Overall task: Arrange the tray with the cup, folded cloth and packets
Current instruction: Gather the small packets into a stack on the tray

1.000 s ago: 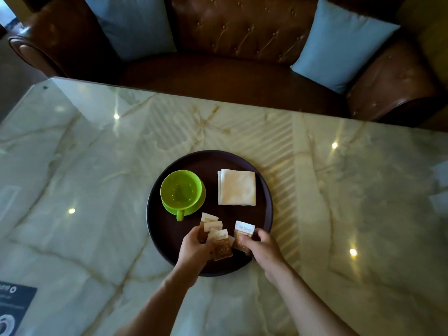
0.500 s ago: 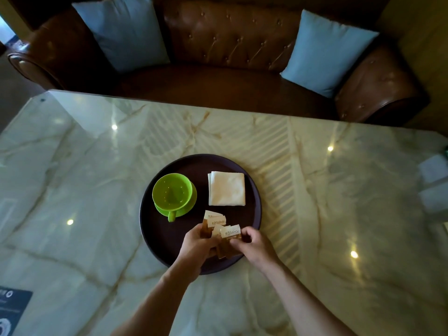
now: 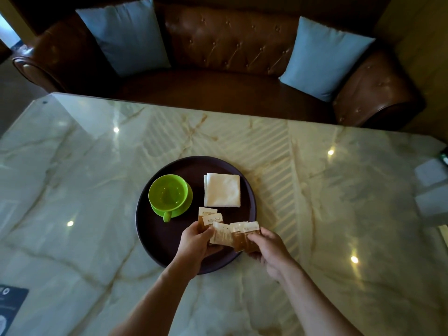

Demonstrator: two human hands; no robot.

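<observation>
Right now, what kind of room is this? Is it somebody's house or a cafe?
Probably a lounge or sitting area, maybe in a hotel or cafe; I can't be sure. A brown leather sofa with blue cushions faces a marble table, and a serving tray holds a green cup.

Tray (image 3: 169, 241) dark purple-brown, plain. Cup (image 3: 168, 193) and saucer (image 3: 184, 204) bright lime green, no pattern. Cloth (image 3: 222, 189) plain white. Packets (image 3: 226, 229) white tops with small printed lettering, brown lower halves; one near-centre packet shows mostly white. Table (image 3: 315, 214) glossy pale green-cream marble, tan and gold veins, pale diagonal stripes reflected right of tray, bright light spots. Sofa (image 3: 230, 44) brown tufted leather, buttoned. Two cushions, left (image 3: 126, 35) and right (image 3: 322, 59), plain light blue. Dark blue card (image 3: 11, 304) at near-left edge with white print.
</observation>
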